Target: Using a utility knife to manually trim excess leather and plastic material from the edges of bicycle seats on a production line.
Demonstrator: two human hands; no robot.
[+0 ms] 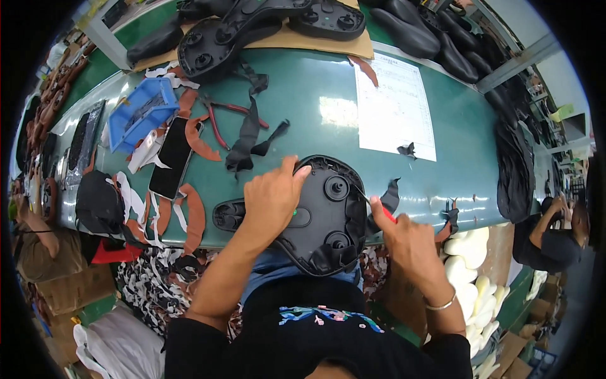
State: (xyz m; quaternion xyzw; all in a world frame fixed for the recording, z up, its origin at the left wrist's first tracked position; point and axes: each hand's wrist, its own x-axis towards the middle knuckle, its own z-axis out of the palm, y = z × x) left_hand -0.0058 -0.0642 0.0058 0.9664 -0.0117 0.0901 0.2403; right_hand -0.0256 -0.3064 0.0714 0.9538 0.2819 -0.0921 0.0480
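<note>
A black saddle lies underside up at the table's front edge, its narrow nose pointing left. Its base is moulded plastic with two round posts, and black covering is folded over the rim. My left hand grips the saddle near its far left edge, thumb on the base. In my right hand is a red-handled tool with a thin dark shaft. That shaft reaches the saddle's right rim beside the upper post; its tip is hard to make out. A black strip of covering stands just beyond my right hand.
Red-handled pliers, a smartphone, a blue bin and brown and black offcuts lie on the left. A printed sheet lies at the right. More saddles rest on cardboard behind. Co-workers sit at both sides.
</note>
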